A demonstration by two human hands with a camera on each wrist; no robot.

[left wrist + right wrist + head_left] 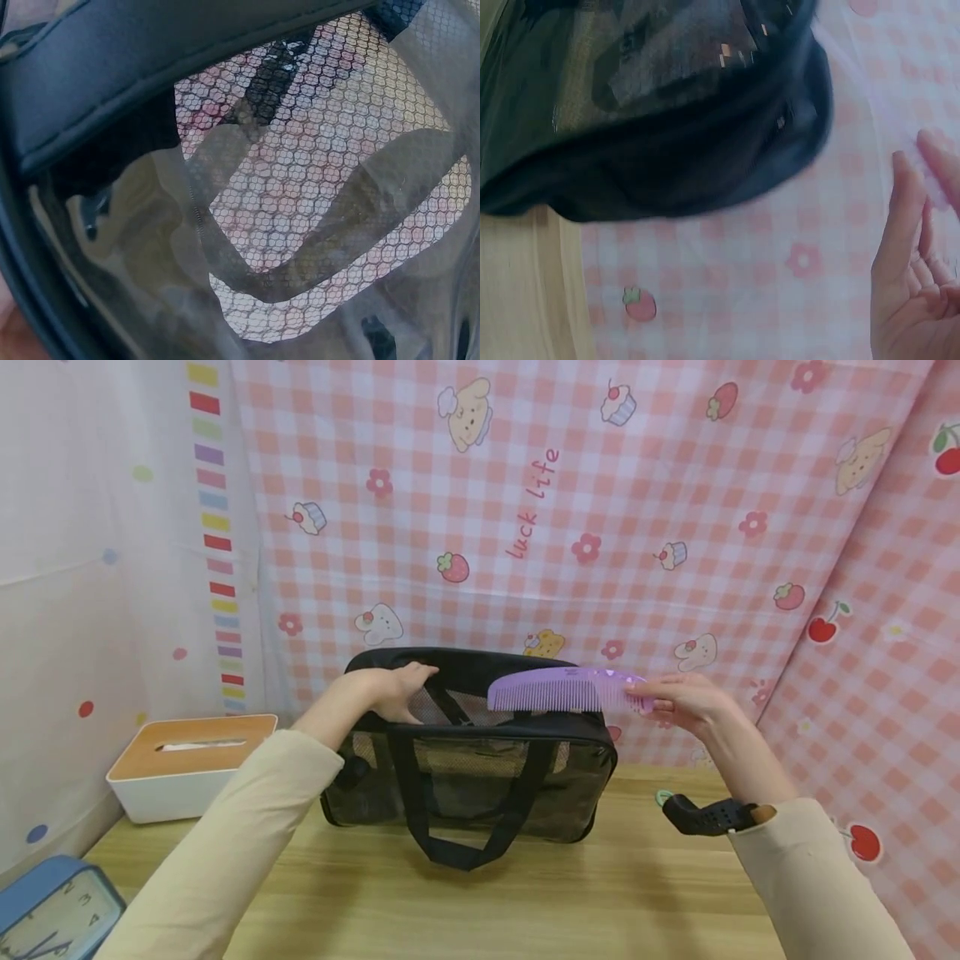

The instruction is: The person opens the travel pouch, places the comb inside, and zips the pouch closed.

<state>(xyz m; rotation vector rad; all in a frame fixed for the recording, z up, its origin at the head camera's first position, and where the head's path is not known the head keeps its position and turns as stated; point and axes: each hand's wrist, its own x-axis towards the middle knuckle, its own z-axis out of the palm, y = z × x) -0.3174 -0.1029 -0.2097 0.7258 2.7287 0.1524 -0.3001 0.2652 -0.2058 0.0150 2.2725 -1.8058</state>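
Note:
A purple comb [543,688] with its teeth downward is held level above the opening of a black see-through bag [468,777]. My right hand [686,697] pinches the comb's right end between thumb and fingers. In the right wrist view, the comb beyond the fingertips [901,169] is pale and blurred. Inside the bag's opening, near its left end, my left hand [393,689] has its thumb and fingers spread apart at the rim. The left wrist view shows the bag's clear wall and mesh [300,165] close up, with the hand mostly hidden.
A white tissue box with a wooden lid [198,752] stands left of the bag. A blue clock [60,906] is at the near left corner. The wooden table [510,910] meets a pink checked cloth [480,527] behind the bag. The bag's handle [465,856] hangs forward.

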